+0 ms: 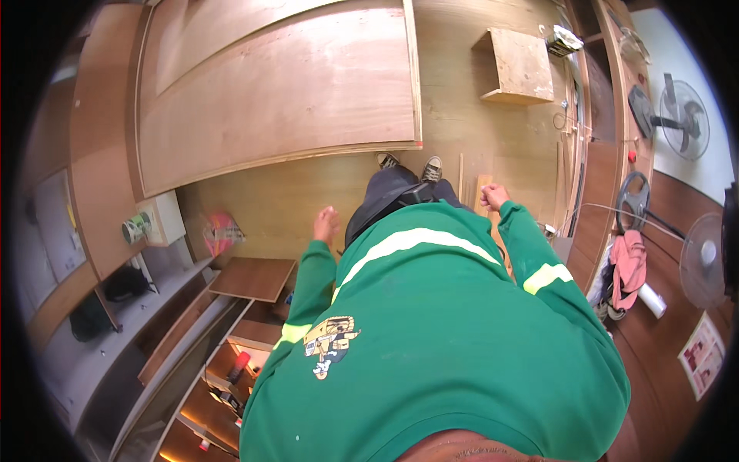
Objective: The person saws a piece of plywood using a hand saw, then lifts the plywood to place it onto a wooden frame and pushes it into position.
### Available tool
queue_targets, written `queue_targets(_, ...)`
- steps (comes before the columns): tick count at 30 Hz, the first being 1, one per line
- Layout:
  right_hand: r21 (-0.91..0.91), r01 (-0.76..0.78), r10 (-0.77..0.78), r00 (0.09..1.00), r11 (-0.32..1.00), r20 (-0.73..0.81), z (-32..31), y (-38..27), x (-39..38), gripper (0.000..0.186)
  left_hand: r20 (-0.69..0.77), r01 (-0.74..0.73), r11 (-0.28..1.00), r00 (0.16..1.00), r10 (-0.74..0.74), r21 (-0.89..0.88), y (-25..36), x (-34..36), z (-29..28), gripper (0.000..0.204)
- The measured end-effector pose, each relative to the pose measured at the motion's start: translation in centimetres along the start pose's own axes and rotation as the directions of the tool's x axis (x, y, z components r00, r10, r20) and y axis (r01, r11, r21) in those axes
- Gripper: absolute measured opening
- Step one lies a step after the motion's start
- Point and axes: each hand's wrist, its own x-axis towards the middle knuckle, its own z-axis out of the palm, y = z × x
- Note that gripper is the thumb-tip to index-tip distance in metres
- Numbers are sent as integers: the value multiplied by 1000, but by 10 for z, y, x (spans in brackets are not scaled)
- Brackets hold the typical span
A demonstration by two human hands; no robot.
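Observation:
My left hand (326, 224) hangs beside my left hip, its fingers curled in loosely with no object showing in them. On the other side, my right hand (494, 197) is closed in a loose fist and also appears to hold nothing. Behind the right hand in the picture lies a light wooden board (483, 185) on the floor, and whether they touch cannot be told. Ahead of my shoes stands a large plywood-topped table (308, 92); both hands are well away from it.
An open plywood box (525, 65) stands on the plywood floor (454, 108) at the far right. Thin wood strips (461, 175) lie near my feet. Fans (683, 119) and a pink bag (629, 269) are at the right. A brown panel (254, 279) and shelving lie left.

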Motion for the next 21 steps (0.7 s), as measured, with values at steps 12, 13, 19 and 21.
queue_targets(12, 12, -37, 38, 998, 999, -52, 60, 29, -3, 22, 209, -213, 817, 971, 116, 536, -132, -45, -104, 39)
queue_targets(13, 14, -22, 23, 999, 1000, -45, 66, 30, -8, 22, 214, -211, 810, 971, 108, 548, -137, -41, -110, 39)
queue_targets(19, -175, -35, 23, 997, 984, -67, 128, 32, -1, 25, 131, -205, 927, 977, 171, 315, -137, 5, -162, 37)
queue_targets(21, -553, 220, -249, 968, 804, 23, 143, 42, 17, 33, 24, -160, 987, 987, 160, 5, -123, 20, -179, 36)
